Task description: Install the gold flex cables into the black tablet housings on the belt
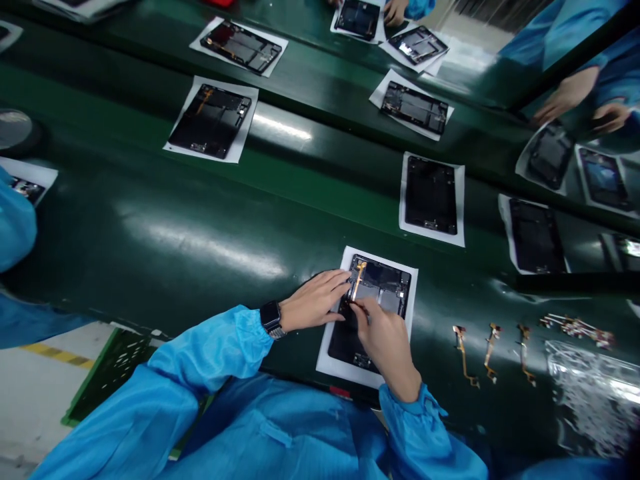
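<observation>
In front of me lies an opened tablet housing [345, 340], black with grey inner parts, on a white sheet [406, 373]. An orange ribbon cable [358, 280] runs along its upper left side. My left hand [316, 300], a watch at its wrist, rests with outstretched fingers over the tablet's left edge. Over the tablet's middle, my right hand [387, 343] is pinched closed near the lower end of that cable. What sits between its fingertips is too small to make out.
Right of me lie several loose ribbon cables [465, 357] and a clear plastic bag [590, 393] of small parts. Another tablet housing [431, 197] lies ahead, with more on the green bench [200, 247]. A co-worker's sleeve [15, 223] is at left; other people's hands [570, 97] work opposite.
</observation>
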Available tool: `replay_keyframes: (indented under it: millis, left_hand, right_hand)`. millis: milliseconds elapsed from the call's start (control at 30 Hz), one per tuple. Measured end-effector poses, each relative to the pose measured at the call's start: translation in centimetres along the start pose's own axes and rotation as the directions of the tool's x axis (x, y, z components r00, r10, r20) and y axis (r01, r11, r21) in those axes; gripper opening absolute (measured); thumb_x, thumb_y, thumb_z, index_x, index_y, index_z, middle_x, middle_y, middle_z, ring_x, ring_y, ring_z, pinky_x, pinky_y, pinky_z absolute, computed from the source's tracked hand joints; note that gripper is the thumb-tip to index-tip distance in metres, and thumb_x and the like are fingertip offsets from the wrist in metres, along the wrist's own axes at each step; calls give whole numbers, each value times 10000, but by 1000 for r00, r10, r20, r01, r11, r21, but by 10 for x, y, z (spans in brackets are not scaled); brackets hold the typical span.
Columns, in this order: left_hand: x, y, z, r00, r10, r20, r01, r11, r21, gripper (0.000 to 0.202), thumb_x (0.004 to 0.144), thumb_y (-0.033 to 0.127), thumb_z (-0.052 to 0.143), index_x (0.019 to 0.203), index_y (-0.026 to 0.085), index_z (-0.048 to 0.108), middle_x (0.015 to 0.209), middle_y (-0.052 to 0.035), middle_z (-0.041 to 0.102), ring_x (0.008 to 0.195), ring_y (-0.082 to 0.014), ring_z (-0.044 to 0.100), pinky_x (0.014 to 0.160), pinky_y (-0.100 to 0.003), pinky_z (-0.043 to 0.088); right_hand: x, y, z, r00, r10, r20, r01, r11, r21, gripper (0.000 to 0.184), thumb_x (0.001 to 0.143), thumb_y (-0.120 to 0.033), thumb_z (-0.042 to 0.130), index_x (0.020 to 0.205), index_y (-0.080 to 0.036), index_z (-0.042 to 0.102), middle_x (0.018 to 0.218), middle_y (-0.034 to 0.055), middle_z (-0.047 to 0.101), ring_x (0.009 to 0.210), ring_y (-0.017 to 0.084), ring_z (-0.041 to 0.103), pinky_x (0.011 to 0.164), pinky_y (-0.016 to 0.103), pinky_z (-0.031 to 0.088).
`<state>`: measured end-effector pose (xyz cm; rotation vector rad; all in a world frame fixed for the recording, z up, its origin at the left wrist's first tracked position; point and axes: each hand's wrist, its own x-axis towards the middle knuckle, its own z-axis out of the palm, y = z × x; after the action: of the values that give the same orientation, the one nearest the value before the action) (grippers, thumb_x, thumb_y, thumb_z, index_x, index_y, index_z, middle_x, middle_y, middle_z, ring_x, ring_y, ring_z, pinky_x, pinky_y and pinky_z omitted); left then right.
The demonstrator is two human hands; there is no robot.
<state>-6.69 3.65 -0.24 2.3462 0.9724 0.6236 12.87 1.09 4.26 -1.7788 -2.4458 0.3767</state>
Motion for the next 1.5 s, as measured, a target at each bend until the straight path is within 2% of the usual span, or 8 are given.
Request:
replay_keyframes:
  millis: [267, 433, 633, 767, 1000, 1067, 1233, 1500]
  left_hand:
    - [1, -2, 2, 1000, 3, 4, -3, 1000, -30, 673, 825, 315, 729, 1363, 172, 351, 1484, -195, 372, 1426, -312, 304, 1154, -498, 327]
    - [-2, -1, 1, 1000, 0, -10, 0, 1000, -23, 710, 814, 356, 741, 1379, 178, 349, 1479, -184, 384, 1426, -302, 302, 1153, -488, 330]
    - [18, -2, -11, 993, -30, -113, 27, 999, -30, 385, 946, 376, 561, 1273, 182, 500, 1378, -126, 502, 1313, -251, 440, 1090, -430, 404]
    - [72, -16, -19, 990, -123, -73, 133, 979, 155, 286, 935, 312, 568, 1179, 162, 572, 1230, -118, 585, 1175, -280, 513, 986, -448, 440]
    - [135, -30, -20, 952, -240, 188, 183, 943, 280, 80, 844, 192, 609, 778, 167, 645, 849, -65, 669, 869, -213, 618, 818, -308, 459]
    - [138, -32, -22, 937, -276, 213, 207, 933, 295, 107, 843, 191, 594, 749, 178, 643, 847, -53, 678, 853, -199, 627, 772, -278, 454]
    - [171, -66, -63, 874, -429, 228, 331, 870, 366, 77, 858, 211, 610, 809, 182, 661, 790, -14, 683, 737, -145, 633, 685, -223, 456]
    - [255, -137, -204, 813, -580, -47, 508, 668, 544, 309, 951, 349, 573, 1174, 136, 580, 1160, -87, 598, 1005, -206, 613, 862, -402, 538]
  right_hand:
    - [7, -25, 8, 1000, -22, 17, 23, 998, -56, 256, 967, -215, 381, 914, -169, 627, 709, 82, 687, 561, 204, 633, 492, 285, 321]
    - [0, -1, 2, 992, 114, -48, -94, 949, 302, 210, 948, -303, 478, 979, -200, 658, 870, 76, 733, 730, 221, 690, 642, 307, 480]
    - [-20, 57, -6, 835, 550, -35, -121, 245, 962, 197, 872, -379, 598, 937, -195, 628, 823, 44, 678, 752, 203, 672, 682, 357, 558]
    - [-30, 69, -3, 849, 519, 104, -142, 35, 989, 248, 878, -424, 550, 756, -209, 532, 650, -26, 515, 514, 130, 513, 476, 270, 444]
    - [-65, 157, -13, 746, 626, -227, -343, 653, 675, 329, 782, -509, 623, 838, -185, 632, 623, 6, 583, 548, 174, 531, 534, 293, 407]
    - [-70, 188, -15, 746, 615, -255, -422, 733, 534, 329, 757, -510, 608, 851, -198, 649, 602, 2, 581, 553, 198, 550, 539, 303, 395]
    - [-59, 219, -9, 789, 606, -99, -492, 720, 490, 187, 717, -426, 540, 728, -249, 597, 594, 16, 582, 574, 225, 578, 566, 340, 407]
    - [-52, 226, 12, 742, 657, -135, -381, 579, 721, 208, 661, -568, 598, 643, -361, 601, 689, 62, 672, 692, 336, 643, 665, 490, 498]
